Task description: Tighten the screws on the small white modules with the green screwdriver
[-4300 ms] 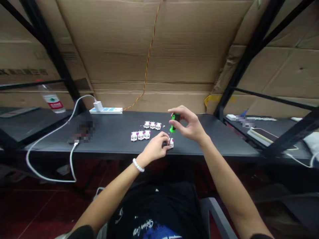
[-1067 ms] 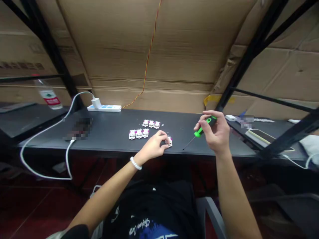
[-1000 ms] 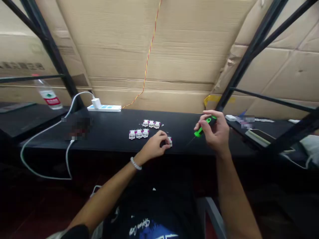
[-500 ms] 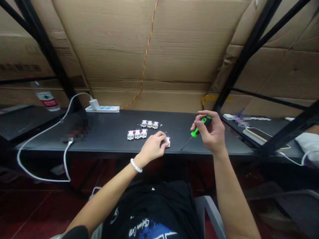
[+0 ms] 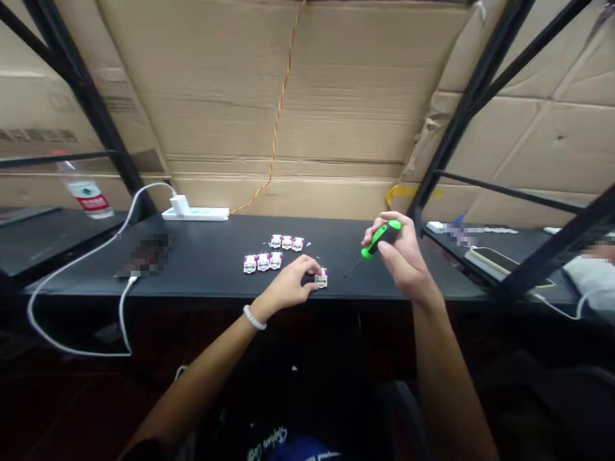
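Observation:
A small white and purple block [image 5: 321, 278] sits near the table's front edge, with the thumb and fingers of my left hand [image 5: 291, 282] closed on its left side. My right hand [image 5: 401, 253] grips a screwdriver [image 5: 381, 239] with a green and black handle. The screwdriver's thin shaft slants down to the left, its tip just above or on the table, right of the block and apart from it. Similar white and purple blocks stand in two rows of three, a near row [image 5: 263, 261] and a far row [image 5: 287, 242]. Tiny bits lie around the far row.
A white power strip [image 5: 196, 214] with a plugged-in charger lies at the back left of the black table [image 5: 206, 256]. A white cable [image 5: 77, 256] loops over the front edge to a blurred device. Black metal posts [image 5: 461, 134] flank the table. A phone [image 5: 504, 262] lies at right.
My left fingers have opened a little around the block, showing more of it. My right hand has moved slightly left, and the screwdriver has shifted with it. The view has tilted slightly.

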Demonstrator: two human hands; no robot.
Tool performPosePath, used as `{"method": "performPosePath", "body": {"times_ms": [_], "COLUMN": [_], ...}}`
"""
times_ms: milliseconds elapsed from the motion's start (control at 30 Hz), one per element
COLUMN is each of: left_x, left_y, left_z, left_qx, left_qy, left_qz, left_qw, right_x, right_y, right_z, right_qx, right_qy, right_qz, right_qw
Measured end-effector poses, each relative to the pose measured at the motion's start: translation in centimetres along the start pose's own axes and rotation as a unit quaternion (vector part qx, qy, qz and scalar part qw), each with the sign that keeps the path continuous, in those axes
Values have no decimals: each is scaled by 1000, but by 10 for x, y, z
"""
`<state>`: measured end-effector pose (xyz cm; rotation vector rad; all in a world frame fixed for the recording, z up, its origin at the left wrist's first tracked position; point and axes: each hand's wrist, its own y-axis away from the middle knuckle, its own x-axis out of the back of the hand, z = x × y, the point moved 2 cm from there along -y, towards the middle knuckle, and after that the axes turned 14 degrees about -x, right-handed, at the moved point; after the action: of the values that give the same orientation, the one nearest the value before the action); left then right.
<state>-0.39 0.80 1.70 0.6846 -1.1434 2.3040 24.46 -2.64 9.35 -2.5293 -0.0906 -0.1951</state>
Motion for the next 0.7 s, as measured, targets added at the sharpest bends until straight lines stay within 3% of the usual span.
{"method": "performPosePath", "body": {"times_ms": [100,300,700], "left_x": [-1,-2,-2], "left_y": [0,0,-2], "left_z": [-1,-4,1], "left_qx": [5,20,4], "left_qy": [-1,13,20], "left_qz": [2,11,19], "left_qw": [1000,1000,1000], "right_x": [-15,-48,-53], "right_y": [-7,-24,-28], "right_z": [-3,5,13], "right_qx": [24,41,37], "right_qy": [11,-1,19], "right_qz": [18,-23,-40], "right_qw": [999,999,998]}}
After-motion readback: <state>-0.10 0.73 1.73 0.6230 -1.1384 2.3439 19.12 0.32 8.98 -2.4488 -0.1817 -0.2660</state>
